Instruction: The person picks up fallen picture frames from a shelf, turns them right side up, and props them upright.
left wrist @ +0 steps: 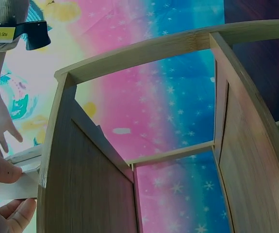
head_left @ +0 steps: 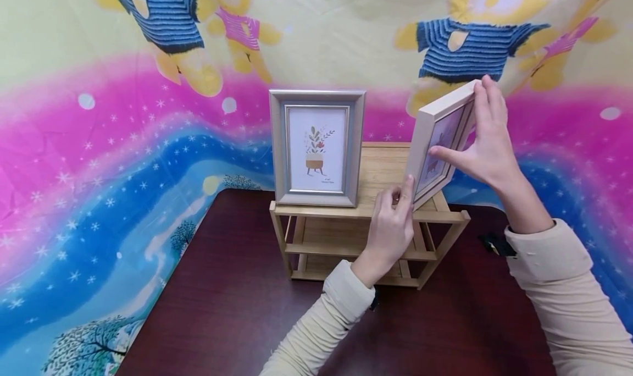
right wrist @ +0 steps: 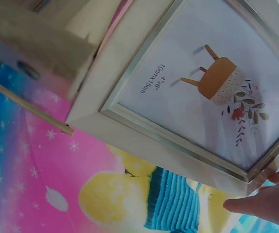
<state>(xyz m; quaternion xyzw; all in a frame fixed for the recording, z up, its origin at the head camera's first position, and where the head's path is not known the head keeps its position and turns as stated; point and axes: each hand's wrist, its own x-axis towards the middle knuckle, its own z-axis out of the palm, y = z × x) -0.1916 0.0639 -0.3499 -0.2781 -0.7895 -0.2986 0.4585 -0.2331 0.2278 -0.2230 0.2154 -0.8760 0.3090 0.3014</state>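
1. At right of centre in the head view, the cream frame [head_left: 446, 127] is standing upright and angled at the rack's [head_left: 383, 167] right side; whether its bottom edge is touching the top board, I cannot tell.
2. The left hand [head_left: 393, 222] is pinching its near lower corner, just by the board's front edge.
3. The right hand [head_left: 487, 150] is spreading its fingers at the upper right edge, thumb lying across the picture side.
4. At centre, the grey frame [head_left: 318, 148] is standing near the board's front left edge, facing forward.
5. A strip of board is showing between the frames, leaving them well apart.
6. The table [head_left: 207, 293] is stretching below and left of the rack.
7. The cloth [head_left: 148, 178] is hanging behind, above the table's back edge.
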